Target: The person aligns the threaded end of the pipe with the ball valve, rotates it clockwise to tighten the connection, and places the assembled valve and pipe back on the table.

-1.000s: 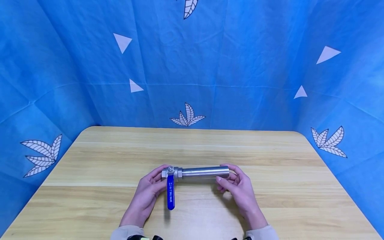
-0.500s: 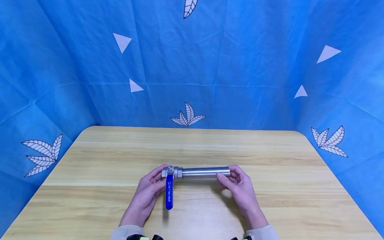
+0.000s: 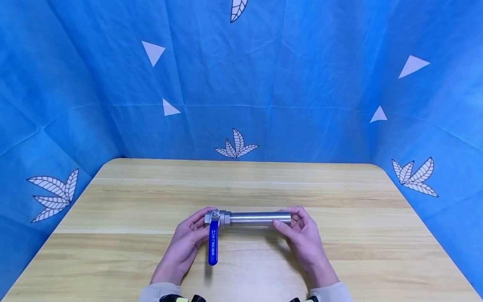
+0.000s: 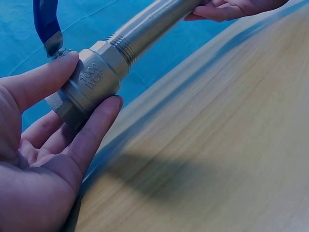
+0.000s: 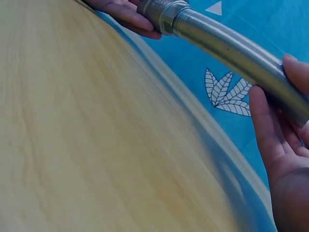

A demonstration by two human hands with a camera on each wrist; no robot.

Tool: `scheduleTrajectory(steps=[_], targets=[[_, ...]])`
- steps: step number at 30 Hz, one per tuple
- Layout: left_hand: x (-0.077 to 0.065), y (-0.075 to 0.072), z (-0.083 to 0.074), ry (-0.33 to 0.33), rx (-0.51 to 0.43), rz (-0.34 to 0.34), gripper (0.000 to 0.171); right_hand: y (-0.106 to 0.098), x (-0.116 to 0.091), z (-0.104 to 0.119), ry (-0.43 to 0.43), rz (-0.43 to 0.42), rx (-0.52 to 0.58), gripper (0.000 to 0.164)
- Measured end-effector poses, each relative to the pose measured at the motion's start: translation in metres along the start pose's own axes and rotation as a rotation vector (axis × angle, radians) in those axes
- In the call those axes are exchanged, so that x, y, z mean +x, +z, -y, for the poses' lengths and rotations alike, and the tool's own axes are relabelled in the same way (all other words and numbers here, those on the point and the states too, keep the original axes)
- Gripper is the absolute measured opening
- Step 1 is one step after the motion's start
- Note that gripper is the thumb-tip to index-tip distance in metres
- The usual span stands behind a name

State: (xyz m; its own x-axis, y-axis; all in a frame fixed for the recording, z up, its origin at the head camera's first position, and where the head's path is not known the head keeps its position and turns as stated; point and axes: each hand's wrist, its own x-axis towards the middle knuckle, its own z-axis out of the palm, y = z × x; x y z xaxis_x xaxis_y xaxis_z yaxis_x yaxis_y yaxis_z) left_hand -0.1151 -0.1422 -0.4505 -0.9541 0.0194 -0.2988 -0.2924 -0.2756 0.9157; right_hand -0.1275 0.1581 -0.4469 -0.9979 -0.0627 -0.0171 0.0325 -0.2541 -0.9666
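My left hand [image 3: 186, 243] grips a steel ball valve [image 3: 220, 218] between thumb and fingers. The valve's blue lever handle [image 3: 213, 243] points toward me. In the left wrist view the valve body [image 4: 94, 77] bears raised lettering, and a few threads show where a steel pipe [image 4: 154, 24] enters it. The pipe [image 3: 254, 218] runs right from the valve, roughly level and held above the table. My right hand [image 3: 303, 241] pinches the pipe's free end, thumb on the near side. In the right wrist view the fingers [image 5: 263, 116] lie under the pipe [image 5: 236, 48].
The light wooden table [image 3: 241, 184] has rounded far corners. Behind it and at both sides hangs a blue cloth [image 3: 226, 84] printed with white leaves and triangles. Shadows of the hands fall on the tabletop.
The right thumb, earlier just below the pipe, now presses on its near side. Valve and pipe have shifted very slightly; the left hand has stayed nearly still.
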Motion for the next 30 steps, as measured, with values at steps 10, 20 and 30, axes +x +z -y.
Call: scheduleTrajectory(steps=[10,20,30], targets=[[0.0007,0.001,-0.0007,-0.006,-0.006,-0.006,0.063,0.0038,0.0016,0.0007,-0.015,-0.088,-0.041,0.035],[0.0007,0.0025,-0.0012,0.005,0.012,-0.012,0.062,0.006,0.0018,0.0013,-0.007,-0.149,-0.134,0.031],[0.0001,0.0025,-0.0006,0.012,0.065,-0.013,0.061,0.0053,0.0014,0.0007,0.016,-0.171,-0.182,0.024]])
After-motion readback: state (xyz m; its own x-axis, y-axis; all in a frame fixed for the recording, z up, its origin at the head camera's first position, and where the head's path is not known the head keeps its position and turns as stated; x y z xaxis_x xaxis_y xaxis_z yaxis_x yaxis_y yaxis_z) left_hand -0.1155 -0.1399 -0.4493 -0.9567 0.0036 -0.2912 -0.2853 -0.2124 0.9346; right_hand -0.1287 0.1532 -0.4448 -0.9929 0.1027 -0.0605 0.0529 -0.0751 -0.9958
